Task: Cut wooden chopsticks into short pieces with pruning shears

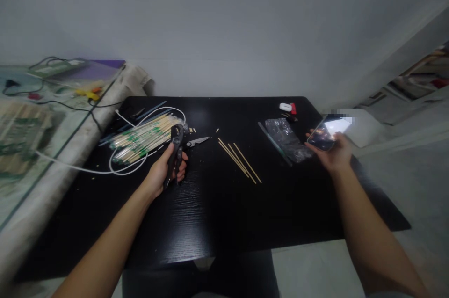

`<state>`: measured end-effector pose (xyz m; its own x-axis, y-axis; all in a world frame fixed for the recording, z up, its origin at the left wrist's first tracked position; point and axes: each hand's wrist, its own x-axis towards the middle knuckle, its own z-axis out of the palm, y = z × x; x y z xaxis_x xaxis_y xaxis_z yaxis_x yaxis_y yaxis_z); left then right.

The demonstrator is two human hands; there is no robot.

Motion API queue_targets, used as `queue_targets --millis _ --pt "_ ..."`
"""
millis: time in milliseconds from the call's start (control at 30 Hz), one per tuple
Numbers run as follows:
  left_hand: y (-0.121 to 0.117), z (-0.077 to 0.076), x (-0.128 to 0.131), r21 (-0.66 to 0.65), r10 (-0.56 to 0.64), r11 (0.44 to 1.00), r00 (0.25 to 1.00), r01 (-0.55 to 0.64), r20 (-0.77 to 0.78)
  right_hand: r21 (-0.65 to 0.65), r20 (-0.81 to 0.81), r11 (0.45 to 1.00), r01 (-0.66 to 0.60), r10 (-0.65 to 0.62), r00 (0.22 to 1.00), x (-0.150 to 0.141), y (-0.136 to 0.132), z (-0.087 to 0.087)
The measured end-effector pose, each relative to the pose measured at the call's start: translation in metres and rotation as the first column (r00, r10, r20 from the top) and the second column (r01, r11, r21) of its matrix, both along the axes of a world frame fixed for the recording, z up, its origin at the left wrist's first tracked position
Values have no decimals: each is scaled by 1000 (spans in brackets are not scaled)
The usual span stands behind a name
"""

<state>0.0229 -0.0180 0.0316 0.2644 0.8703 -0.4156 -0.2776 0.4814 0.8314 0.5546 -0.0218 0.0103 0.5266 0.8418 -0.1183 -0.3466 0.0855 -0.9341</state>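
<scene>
My left hand (pixel 162 170) is wrapped round the dark handles of pruning shears (pixel 177 136), their head pointing away from me over the table. Just beyond them lies a small pointed metal blade (pixel 198 141); its handle end is partly hidden. Packs of wooden sticks (pixel 143 139) in clear wrap with green print rest to the left of that hand. Over the table's right side, my right hand (pixel 338 155) holds a smartphone (pixel 324 135) with a bright glare on its screen. Several loose thin sticks (pixel 240 162) lie between my hands.
On the black table (pixel 224 214) are a crumpled clear plastic bag (pixel 286 136), a thin bluish strip (pixel 273 142) and a white earbud case (pixel 285 107) beside something red. A white cable (pixel 115 173) loops around the packs. A glass-topped surface (pixel 21 78) with wires adjoins the left side.
</scene>
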Motion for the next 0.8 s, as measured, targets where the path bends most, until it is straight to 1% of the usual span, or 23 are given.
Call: queue_targets --millis 100,267,433,567,800 --pt "0 0 0 -4 0 1000 1000 0 1 1 -27 1000 4 -4 1000 1 1 -1" --pt "0 0 0 3 1 1000 1000 -1 -1 -11 -15 1000 13 -13 1000 2 1 -1" --pt "0 1 1 -2 10 1000 1000 -10 3 -12 -43 999 32 -32 999 5 2 -3" --pt "0 -1 0 -3 2 1000 1000 -2 13 -7 -60 999 37 -38 998 1 1 0" --pt "1 -2 -1 -3 6 1000 1000 -6 15 -73 85 997 12 -6 996 -7 -2 8"
